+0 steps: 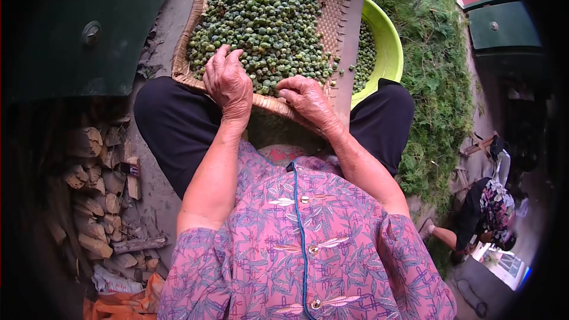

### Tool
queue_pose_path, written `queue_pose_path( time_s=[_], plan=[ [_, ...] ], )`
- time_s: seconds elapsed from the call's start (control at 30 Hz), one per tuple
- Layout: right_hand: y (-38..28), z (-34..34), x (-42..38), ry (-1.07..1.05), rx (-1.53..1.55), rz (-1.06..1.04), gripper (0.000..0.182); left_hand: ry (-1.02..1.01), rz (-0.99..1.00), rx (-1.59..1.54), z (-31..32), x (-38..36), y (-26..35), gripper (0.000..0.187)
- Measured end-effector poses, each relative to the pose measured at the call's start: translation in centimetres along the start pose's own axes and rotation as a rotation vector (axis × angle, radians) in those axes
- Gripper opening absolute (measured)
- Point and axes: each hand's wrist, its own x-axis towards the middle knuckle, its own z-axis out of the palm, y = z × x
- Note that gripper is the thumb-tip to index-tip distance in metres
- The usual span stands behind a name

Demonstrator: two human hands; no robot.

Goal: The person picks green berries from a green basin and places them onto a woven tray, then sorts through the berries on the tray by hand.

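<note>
A woven basket tray rests across my knees, heaped with small green round fruits. My left hand lies over the tray's near left edge, fingers bent against the pile; whether anything is between them is hidden. At the near rim, to the right, my right hand has its fingers curled together at the edge of the fruits; what they hold, if anything, is too small to make out. Beyond the tray's right side a lime-green basin holds more of the same fruits.
Cut green foliage covers the ground at the right. Split firewood is stacked at the lower left, above an orange cloth. A dark green panel stands at the upper left. Another person bends at the lower right.
</note>
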Motion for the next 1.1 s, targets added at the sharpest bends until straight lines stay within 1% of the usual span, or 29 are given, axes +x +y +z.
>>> queue_pose_path(
  time_s=[0.07,0.13,0.2,0.23,0.27,0.33,0.4,0.47,0.63,0.73,0.8,0.93,1.0,1.03,1.07,1.1],
  plan=[
    [-0.3,0.3,0.2,-0.108,0.052,0.027,0.017,0.008,0.000,-0.005,-0.1,0.1,0.0,0.016],
    [-0.8,0.3,0.2,-0.115,0.055,0.044,0.018,0.052,-0.024,-0.060,-0.3,0.4,0.0,0.017],
    [-1.4,0.1,0.2,-0.065,0.146,0.202,0.020,0.069,-0.013,-0.055,-0.3,0.5,-0.1,0.018],
    [-1.1,0.3,0.3,-0.005,0.130,0.209,0.021,0.074,-0.032,-0.055,-0.2,0.4,-0.1,0.018],
    [-0.8,0.4,0.3,-0.008,0.132,0.209,0.021,0.080,-0.050,-0.056,0.0,0.3,-0.2,0.018],
    [-0.6,0.5,0.5,0.021,0.099,0.137,0.022,0.084,-0.044,-0.042,0.0,0.3,-0.2,0.018],
    [-0.9,0.4,0.4,0.005,0.040,0.121,0.022,0.067,-0.051,-0.043,0.0,0.3,-0.2,0.019],
    [-1.4,0.2,0.2,-0.178,0.043,0.132,0.022,0.061,-0.055,-0.047,0.0,0.3,-0.2,0.018],
    [-2.2,0.3,-0.3,-0.103,0.069,0.055,0.018,0.068,-0.062,-0.033,-0.3,0.7,-0.3,0.018],
    [-2.6,0.3,-0.9,-0.074,0.024,0.013,0.014,0.071,-0.082,0.009,-0.4,1.1,-0.5,0.018],
    [-2.3,0.8,-1.0,-0.018,-0.024,-0.060,0.010,0.086,-0.074,0.045,-0.4,1.1,-0.4,0.016],
    [-2.5,1.2,-1.4,0.016,-0.023,-0.125,0.007,0.075,-0.080,0.029,0.0,0.9,-0.9,0.018],
    [-2.9,1.6,-1.7,0.091,0.013,-0.204,0.006,0.075,-0.072,0.021,0.1,0.9,-0.9,0.018],
    [-3.4,1.5,-2.0,0.080,0.020,-0.247,0.006,0.076,-0.074,0.022,0.0,0.9,-0.8,0.018],
    [-3.8,1.3,-2.1,0.077,0.019,-0.248,0.006,0.068,-0.079,0.013,-0.1,1.0,-0.7,0.018],
    [-4.1,1.2,-2.3,0.009,-0.014,-0.319,0.006,0.060,-0.084,0.004,-0.1,0.9,-0.6,0.018]
  ],
)
